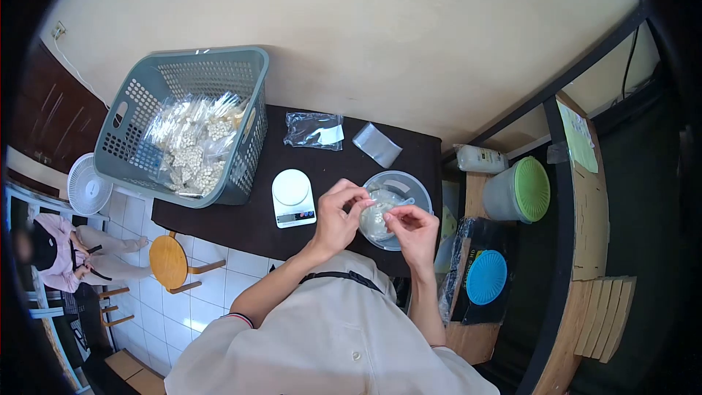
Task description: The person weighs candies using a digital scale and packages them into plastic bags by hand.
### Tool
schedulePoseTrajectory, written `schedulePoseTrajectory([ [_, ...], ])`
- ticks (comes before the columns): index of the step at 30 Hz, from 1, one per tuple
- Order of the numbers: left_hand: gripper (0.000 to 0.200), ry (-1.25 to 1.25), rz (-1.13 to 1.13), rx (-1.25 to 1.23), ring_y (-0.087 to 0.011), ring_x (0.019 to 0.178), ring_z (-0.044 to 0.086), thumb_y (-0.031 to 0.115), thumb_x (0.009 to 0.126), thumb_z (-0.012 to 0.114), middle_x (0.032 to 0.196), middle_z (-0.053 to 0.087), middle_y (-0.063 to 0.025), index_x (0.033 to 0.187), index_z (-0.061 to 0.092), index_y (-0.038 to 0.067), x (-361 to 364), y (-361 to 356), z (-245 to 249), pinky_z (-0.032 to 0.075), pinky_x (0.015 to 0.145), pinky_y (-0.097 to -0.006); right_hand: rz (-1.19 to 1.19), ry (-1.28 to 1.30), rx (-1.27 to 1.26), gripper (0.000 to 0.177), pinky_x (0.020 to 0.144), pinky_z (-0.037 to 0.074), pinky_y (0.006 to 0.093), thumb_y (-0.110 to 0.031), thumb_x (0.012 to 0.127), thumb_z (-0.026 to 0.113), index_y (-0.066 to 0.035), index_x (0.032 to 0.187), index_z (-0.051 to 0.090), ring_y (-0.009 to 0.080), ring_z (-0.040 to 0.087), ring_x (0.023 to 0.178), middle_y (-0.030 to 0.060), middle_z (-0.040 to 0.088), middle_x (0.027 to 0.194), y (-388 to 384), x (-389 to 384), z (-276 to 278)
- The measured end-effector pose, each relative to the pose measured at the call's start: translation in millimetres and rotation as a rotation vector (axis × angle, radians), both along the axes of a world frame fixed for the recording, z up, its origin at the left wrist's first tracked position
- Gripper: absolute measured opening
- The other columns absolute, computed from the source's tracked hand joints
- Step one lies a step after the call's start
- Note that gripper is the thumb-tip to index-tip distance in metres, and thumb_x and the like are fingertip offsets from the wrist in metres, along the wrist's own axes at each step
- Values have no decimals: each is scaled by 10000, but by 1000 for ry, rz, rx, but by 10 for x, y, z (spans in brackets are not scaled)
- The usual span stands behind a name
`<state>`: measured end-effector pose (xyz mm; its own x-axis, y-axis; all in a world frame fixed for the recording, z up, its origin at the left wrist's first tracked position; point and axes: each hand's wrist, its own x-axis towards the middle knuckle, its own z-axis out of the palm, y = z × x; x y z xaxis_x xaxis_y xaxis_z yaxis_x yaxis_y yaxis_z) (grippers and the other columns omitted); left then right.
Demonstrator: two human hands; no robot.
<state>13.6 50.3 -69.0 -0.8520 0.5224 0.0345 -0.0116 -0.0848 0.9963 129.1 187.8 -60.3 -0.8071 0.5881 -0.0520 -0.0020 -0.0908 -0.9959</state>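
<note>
On the dark tabletop (336, 164): pretty much everything sits here, pushed up against a pale wall
Basket (131, 113): big grey laundry-type one at the left end, stuffed with clear packets of small white pieces
Bowl (413, 181): clear round one near the right end, whitish stuff inside
Scale (293, 197): white kitchen scale just left of the bowl, between it and the basket
Spare bags (314, 130): a couple of clear ones lying flat behind the scale, toward the wall
Left hand (338, 216): fingers curled, pinching the top edge of the small bag (380, 212)
Right hand (413, 232): pinching that same bag from the other side
Small bag: clear, partly filled with white stuff, held right over the bowl between both hands
</note>
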Motion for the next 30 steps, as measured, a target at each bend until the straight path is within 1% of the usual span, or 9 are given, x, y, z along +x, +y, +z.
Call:
schedulePoseTrajectory([
  [2, 195, 44, -76, -86, -286, 952, 584, 94, 822, 835, 971, 622, -134, 947, 721, -3, -46, 45, -248, 477, 874, -397, -27, -61, -4, 124, 655, 533, 226, -7, 889, 786, 54, 984, 735, 96, 656, 720, 65, 716, 859, 54, -63, -281],
  [4, 236, 732, 296, -454, -185, 851, 627, 69, 852, 816, 957, 623, -103, 1004, 648, 0, -81, 153, -600, 519, 741, -330, -190, -167, 400, 209, 661, 554, 247, -92, 900, 793, 50, 1040, 731, 135, 688, 763, 101, 729, 913, 142, -150, -708],
  [6, 211, 252, 78, -378, -178, 783, 664, 121, 958, 745, 908, 641, -86, 1031, 595, -7, -106, 50, -1554, 562, 659, -333, -128, -282, 105, 287, 680, 575, 271, -143, 907, 790, 44, 1113, 720, 167, 712, 809, 128, 737, 972, 213, 0, -1008],
  [8, 182, -374, -145, -329, -151, 743, 683, 138, 1001, 700, 881, 652, -78, 1049, 597, -5, -87, -57, -1348, 596, 606, -307, -33, -390, 67, 306, 689, 586, 287, -153, 935, 762, 43, 1164, 709, 168, 721, 830, 124, 743, 991, 292, 59, -1242],
  [12, 194, -221, -82, -130, -123, 694, 698, 146, 998, 708, 834, 711, -83, 1054, 677, -37, -41, -20, -1130, 598, 604, -269, 27, -292, -158, 260, 638, 567, 269, -161, 967, 728, 21, 1152, 734, 133, 712, 821, 85, 747, 984, 172, -17, -1093],
  [15, 215, 7, -50, -202, -112, 725, 707, 152, 983, 732, 850, 742, -102, 1076, 717, -42, -36, 110, -1060, 582, 600, -259, 48, -257, 86, 271, 692, 561, 259, -109, 923, 767, 28, 1154, 734, 123, 691, 794, 77, 752, 962, 31, -112, -1026],
  [19, 229, -126, -82, -384, -117, 730, 709, 149, 982, 734, 867, 755, -114, 1039, 740, -73, -110, 177, -1074, 575, 598, -258, 58, -193, 231, 277, 675, 553, 252, -62, 852, 822, 15, 1111, 762, 110, 678, 789, 74, 752, 982, -41, -220, -999],
  [24, 196, -595, -236, -136, -155, 812, 735, 117, 1013, 680, 964, 765, -127, 1075, 762, -50, -192, 90, -1010, 645, 709, -296, -22, -200, 364, 279, 670, 564, 247, -78, 797, 884, -6, 1051, 793, 122, 694, 806, 90, 737, 1013, -106, -143, -770],
  [30, 194, -659, -282, -62, -174, 834, 746, 95, 966, 738, 961, 764, -132, 1093, 753, -52, -155, 85, -988, 665, 742, -299, -68, -202, 324, 250, 683, 613, 279, -78, 794, 885, 30, 1000, 792, 177, 728, 890, 138, 748, 1014, -124, -84, -667],
])
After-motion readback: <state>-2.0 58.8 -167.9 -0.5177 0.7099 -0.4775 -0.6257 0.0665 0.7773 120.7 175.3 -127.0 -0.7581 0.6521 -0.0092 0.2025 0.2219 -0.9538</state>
